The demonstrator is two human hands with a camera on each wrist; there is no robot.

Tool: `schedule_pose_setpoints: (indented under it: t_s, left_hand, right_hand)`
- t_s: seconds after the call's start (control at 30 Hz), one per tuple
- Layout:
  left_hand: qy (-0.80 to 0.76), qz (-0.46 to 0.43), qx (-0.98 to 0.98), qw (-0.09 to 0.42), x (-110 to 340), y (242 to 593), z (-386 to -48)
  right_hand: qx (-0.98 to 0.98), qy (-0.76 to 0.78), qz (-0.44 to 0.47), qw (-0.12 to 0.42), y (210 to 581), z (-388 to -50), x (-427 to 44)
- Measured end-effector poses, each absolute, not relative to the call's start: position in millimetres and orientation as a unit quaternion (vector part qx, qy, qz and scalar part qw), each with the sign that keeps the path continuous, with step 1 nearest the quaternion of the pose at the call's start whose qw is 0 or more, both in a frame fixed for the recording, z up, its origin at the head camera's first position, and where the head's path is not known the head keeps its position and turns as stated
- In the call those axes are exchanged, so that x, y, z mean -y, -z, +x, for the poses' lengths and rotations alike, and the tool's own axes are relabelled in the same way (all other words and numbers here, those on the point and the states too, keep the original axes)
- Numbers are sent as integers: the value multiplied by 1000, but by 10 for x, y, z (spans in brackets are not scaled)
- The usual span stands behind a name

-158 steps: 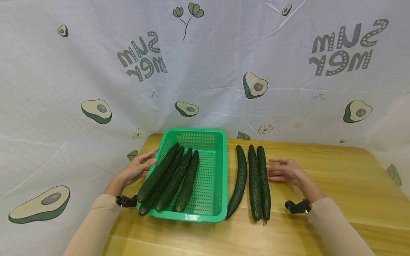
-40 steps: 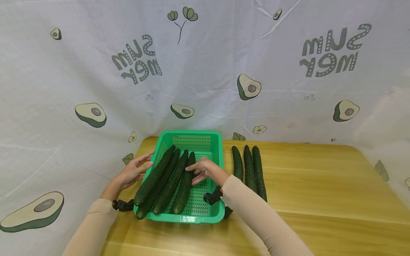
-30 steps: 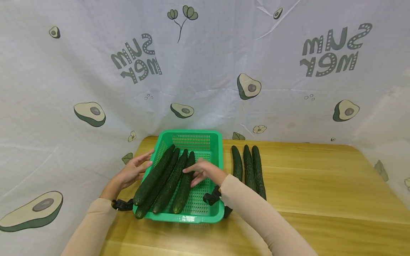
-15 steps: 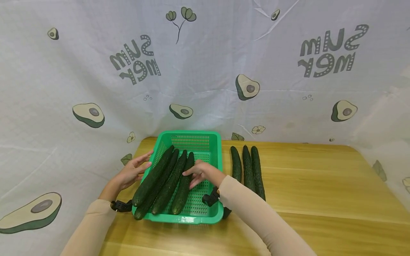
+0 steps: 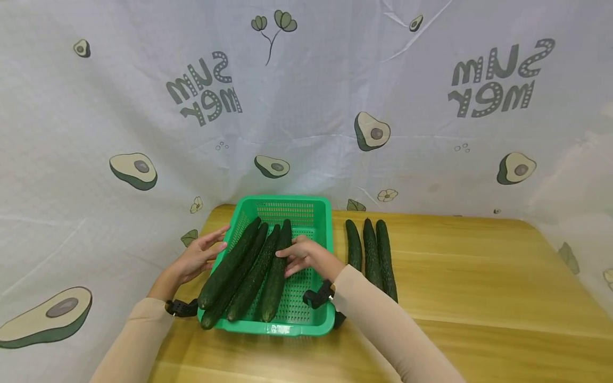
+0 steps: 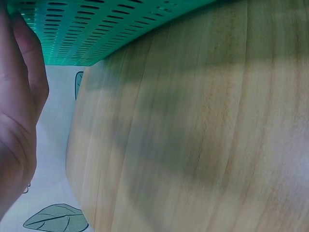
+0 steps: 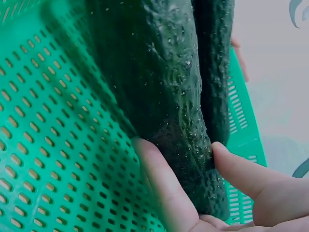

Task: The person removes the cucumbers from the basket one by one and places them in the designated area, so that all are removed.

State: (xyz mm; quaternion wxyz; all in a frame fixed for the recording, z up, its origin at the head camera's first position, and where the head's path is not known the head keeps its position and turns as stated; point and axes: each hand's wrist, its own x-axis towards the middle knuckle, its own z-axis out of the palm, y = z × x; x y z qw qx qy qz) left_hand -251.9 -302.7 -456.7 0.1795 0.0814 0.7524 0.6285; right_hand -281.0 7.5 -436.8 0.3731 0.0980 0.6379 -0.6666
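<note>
Several dark green cucumbers lie slantwise side by side in a green plastic basket point(image 5: 322, 255), their near ends propped on its front rim. My right hand point(image 5: 308, 255) reaches into the basket and holds the rightmost cucumber point(image 5: 274, 290) between thumb and fingers. In the right wrist view, thumb and fingers sit on opposite sides of this cucumber point(image 7: 159, 96), with basket mesh below. My left hand point(image 5: 197, 258) touches the basket's left side with its fingers fairly straight. The left wrist view has part of that hand point(image 6: 19, 96) beside the perforated basket wall point(image 6: 96, 29).
Right of the basket, three more cucumbers lie on the wooden table: a curved one point(image 5: 353, 244), a middle one point(image 5: 371, 255) and a right one point(image 5: 386, 260). My right sleeve hides their near parts. A patterned white cloth point(image 5: 306, 106) hangs behind the table.
My right hand has come from beside the cucumbers on the table into the basket, and holds the rightmost cucumber there. That cucumber's far end has shifted slightly away from me. My left hand keeps its place.
</note>
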Motion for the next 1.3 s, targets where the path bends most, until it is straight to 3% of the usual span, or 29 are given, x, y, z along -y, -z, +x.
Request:
schedule_pose_setpoints:
  t_s: [0.77,1.3]
  left_hand:
    - [-628,74,-753,184,3009,4518,-2487]
    - [-637,76,-745,183,3009,4531,-2494]
  right_hand:
    - [-578,740,75,335,4309,-2865,-124]
    - [-533,785,61,309,4055,-2801,-276]
